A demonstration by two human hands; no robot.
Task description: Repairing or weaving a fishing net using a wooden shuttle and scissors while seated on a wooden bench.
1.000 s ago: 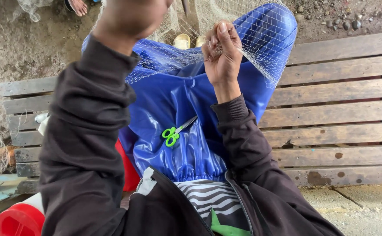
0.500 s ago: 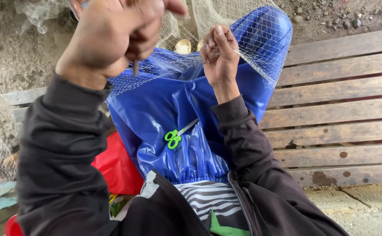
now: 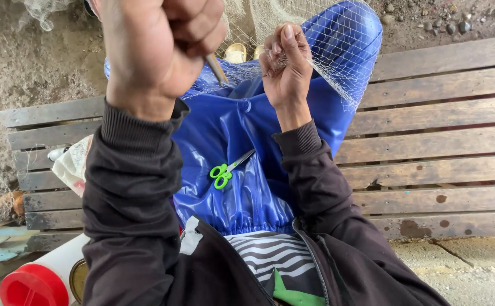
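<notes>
One fine mesh net (image 3: 338, 51) is being held over the blue apron (image 3: 242, 141), pinched by the right hand (image 3: 286, 65). A thin tool (image 3: 217, 68) is being gripped in the fisted left hand (image 3: 157, 48). Green scissors (image 3: 225, 173) are lying on the apron; the wooden worktop (image 3: 440, 136) is spreading right.

From my feed the light is soft, even daylight, bright enough everywhere, with no hard shadows on the bench (image 3: 440, 119). The blue apron (image 3: 247, 141) throws pale glare along its folds. My left hand (image 3: 157, 45) sits very close to the lens, oversized and slightly soft, cut by the top edge. The right hand (image 3: 286, 65), net (image 3: 344, 51) and scissors (image 3: 227, 170) look sharp. Dark sleeves lose detail.
</notes>
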